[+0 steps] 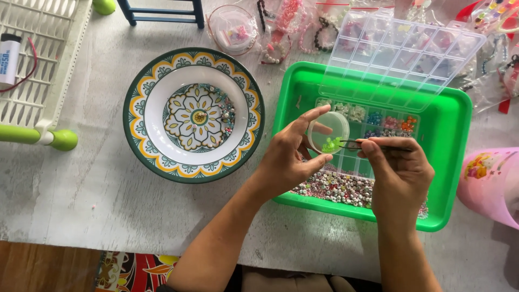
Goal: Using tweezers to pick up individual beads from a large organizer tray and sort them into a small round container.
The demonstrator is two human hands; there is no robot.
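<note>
Grey tabletop [97, 200] under us, green tray [451, 162] at 3 o'clock, patterned bowl [193, 114] at 10. Our left hand [286, 157] pinches a small clear round container [328, 130] of green beads [331, 144] over the tray; right hand [400, 173] grips thin tweezers [373, 145], tips at the beads.

Clear glossy plastic pot [330, 130] in left hand [289, 157]. Thin dark metal tweezers [373, 145] in right hand [397, 173]. Beneath hands, shiny green plastic tray [448, 162]. Left of hands, glazed ceramic bowl [162, 108]; tabletop [81, 205] matt, rough.
</note>
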